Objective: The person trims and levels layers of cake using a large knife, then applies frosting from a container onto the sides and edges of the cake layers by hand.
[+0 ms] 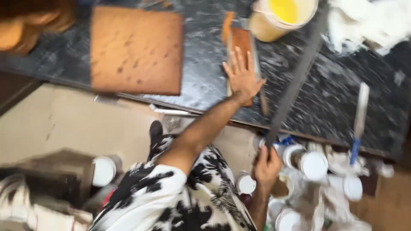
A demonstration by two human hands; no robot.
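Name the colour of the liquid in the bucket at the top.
Bright yellow liquid, clearest in the head view.

A narrow brown wooden strip lies flat on the dark speckled counter.

- The left hand lies flat, fingers spread, on a narrow brown wooden piece resting on a dark marbled countertop.
- The right hand grips the lower end of a long dark grey bar, which slants up across the counter.
- A large square brown board lies to the left, well apart.
- A bucket of yellow liquid stands near the bar's top.
- White-lidded jars crowd the floor below.
- A blue-handled tool rests at the right.
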